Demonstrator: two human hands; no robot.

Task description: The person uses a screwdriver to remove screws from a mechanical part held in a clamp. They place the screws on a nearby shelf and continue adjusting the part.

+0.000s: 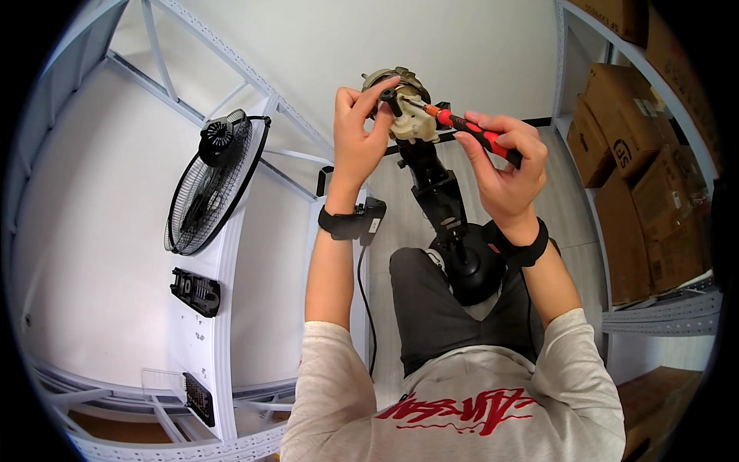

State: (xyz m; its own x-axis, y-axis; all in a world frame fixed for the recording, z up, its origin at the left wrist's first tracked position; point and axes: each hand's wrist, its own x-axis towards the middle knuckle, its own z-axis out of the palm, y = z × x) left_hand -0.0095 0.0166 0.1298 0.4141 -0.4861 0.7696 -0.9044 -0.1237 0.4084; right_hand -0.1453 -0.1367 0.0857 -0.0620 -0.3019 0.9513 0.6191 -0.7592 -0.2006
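Note:
An opened electric fan head stands upright on its black stand (439,204), with the cream gearbox housing (416,125) and the motor (396,75) exposed. My left hand (360,135) is at the left of the housing, thumb and index finger closed around a short black knob (391,100) sticking out of it. In my right hand (509,158) is a red and black screwdriver (477,135), gripped by its handle. Its shaft points up and left, with the tip at the housing beside the knob; the exact contact point is too small to make out.
The fan's round black base (473,269) sits between my legs. On the white shelf at left lie a wire fan guard with blades (208,189), a black plastic cover (195,292), small screws (199,336) and a dark tray (198,399). Cardboard boxes (627,131) fill the right rack.

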